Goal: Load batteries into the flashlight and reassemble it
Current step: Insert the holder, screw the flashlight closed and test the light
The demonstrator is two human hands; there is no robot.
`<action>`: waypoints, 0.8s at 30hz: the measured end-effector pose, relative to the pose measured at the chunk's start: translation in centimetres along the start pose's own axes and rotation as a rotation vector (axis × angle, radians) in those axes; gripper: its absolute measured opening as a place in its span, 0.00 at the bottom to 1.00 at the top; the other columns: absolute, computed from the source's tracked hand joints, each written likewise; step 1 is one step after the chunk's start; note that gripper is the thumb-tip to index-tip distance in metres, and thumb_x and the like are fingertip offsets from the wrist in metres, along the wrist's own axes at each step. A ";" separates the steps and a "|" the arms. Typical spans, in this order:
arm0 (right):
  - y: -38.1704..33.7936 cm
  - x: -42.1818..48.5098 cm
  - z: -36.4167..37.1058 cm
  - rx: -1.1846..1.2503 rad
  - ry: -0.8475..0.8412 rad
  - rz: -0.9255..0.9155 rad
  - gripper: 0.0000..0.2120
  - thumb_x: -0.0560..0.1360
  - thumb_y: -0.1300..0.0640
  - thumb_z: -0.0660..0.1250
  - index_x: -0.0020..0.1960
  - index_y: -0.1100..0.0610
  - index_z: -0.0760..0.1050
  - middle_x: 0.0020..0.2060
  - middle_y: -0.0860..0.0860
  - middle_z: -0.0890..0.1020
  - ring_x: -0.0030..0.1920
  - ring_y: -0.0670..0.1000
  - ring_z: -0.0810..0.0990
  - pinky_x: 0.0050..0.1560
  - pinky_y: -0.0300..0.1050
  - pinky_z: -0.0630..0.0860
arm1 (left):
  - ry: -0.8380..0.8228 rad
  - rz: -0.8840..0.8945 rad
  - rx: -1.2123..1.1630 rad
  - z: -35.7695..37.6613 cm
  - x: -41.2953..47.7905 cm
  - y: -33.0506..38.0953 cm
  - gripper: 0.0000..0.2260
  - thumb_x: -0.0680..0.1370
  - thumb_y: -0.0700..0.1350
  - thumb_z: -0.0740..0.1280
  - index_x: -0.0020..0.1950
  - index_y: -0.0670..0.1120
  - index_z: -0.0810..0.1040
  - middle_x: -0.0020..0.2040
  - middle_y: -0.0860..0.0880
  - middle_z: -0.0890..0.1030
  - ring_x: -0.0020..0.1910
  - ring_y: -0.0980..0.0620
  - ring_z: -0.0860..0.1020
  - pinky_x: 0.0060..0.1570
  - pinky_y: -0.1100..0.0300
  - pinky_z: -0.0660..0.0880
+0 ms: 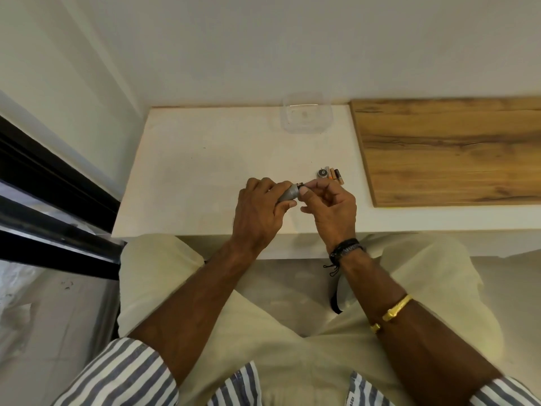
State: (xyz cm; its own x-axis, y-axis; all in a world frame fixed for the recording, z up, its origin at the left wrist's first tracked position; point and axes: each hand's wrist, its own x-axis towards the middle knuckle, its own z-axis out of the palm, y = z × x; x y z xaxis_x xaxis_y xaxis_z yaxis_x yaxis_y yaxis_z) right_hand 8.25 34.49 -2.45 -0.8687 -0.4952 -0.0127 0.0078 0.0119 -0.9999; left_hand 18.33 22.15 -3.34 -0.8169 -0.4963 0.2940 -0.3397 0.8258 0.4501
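The grey tapered metal flashlight body [288,195] is gripped by the left hand [260,212], long axis aimed at the right hand [332,206], where a small dark cylinder [300,185], probably a battery, is pinched at its mouth. Orange-black loose batteries [336,174] lie just beyond.

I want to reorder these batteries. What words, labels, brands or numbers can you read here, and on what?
Nothing reads clearly.
Batteries: label print too small to read.
Black wristband: pale lettering, blurred.
Shirt tag: dark letters, blurred.
Clear container: embossed mark, illegible.
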 end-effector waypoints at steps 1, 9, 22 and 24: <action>0.2 -0.1 0.1 -0.017 -0.004 0.004 0.06 0.77 0.60 0.73 0.53 0.60 0.83 0.46 0.57 0.87 0.47 0.58 0.86 0.44 0.54 0.86 | -0.004 -0.002 -0.003 0.0 0.0 0.0 0.17 0.80 0.52 0.68 0.65 0.45 0.78 0.52 0.45 0.81 0.51 0.44 0.75 0.46 0.48 0.77; 1.1 0.6 0.1 -0.052 0.016 0.115 0.09 0.80 0.57 0.69 0.55 0.60 0.84 0.47 0.55 0.87 0.46 0.54 0.87 0.43 0.50 0.85 | -0.032 -0.036 -0.033 0.3 0.0 -0.2 0.17 0.79 0.50 0.69 0.65 0.44 0.78 0.52 0.45 0.81 0.52 0.44 0.74 0.48 0.49 0.76; 4.2 8.2 -2.3 -0.784 0.133 0.000 0.14 0.78 0.53 0.69 0.64 0.50 0.81 0.54 0.54 0.81 0.49 0.53 0.81 0.49 0.46 0.78 | -0.036 -0.147 -0.183 0.6 0.2 -1.7 0.14 0.78 0.51 0.70 0.61 0.48 0.79 0.50 0.52 0.82 0.54 0.50 0.71 0.46 0.56 0.73; 4.7 8.7 -2.1 -0.861 0.097 0.013 0.16 0.78 0.52 0.69 0.65 0.49 0.79 0.56 0.56 0.79 0.51 0.56 0.81 0.47 0.45 0.74 | -0.035 -0.156 -0.196 0.6 0.2 -1.7 0.12 0.78 0.52 0.70 0.59 0.48 0.79 0.50 0.53 0.82 0.54 0.50 0.71 0.46 0.54 0.74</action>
State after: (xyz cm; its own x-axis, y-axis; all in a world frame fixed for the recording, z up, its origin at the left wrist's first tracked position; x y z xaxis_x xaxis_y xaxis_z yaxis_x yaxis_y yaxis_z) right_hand -0.32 32.11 -7.19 -0.9099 -0.4144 0.0162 -0.3258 0.6901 -0.6462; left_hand 18.44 20.76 -4.57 -0.7786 -0.6009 0.1806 -0.3686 0.6710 0.6433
